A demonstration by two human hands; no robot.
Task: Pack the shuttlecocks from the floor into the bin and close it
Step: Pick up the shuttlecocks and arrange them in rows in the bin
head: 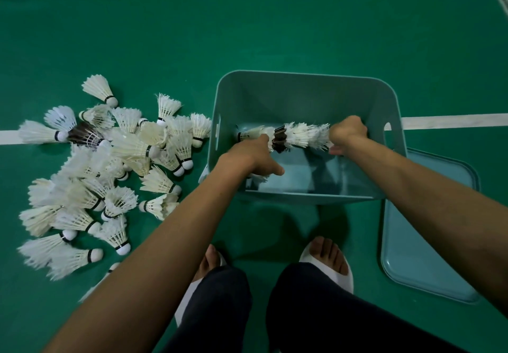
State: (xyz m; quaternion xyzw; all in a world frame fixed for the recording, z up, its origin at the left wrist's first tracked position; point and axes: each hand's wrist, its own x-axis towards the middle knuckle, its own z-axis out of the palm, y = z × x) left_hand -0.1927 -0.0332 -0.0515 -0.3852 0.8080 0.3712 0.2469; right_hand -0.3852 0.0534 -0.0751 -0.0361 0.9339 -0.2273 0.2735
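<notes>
A teal plastic bin [308, 78] stands open on the green floor in front of me. Inside it, a row of nested white shuttlecocks [299, 135] with one dark one lies horizontally. My left hand [251, 157] grips the row's left end and my right hand [347, 130] grips its right end, both inside the bin. A heap of loose white shuttlecocks [110, 171] lies on the floor to the bin's left. The bin's teal lid [428, 242] lies flat on the floor at the right, partly under the bin.
My two feet in white slippers [327, 262] stand just in front of the bin. A white court line [453, 120] runs across the floor behind the heap and the bin.
</notes>
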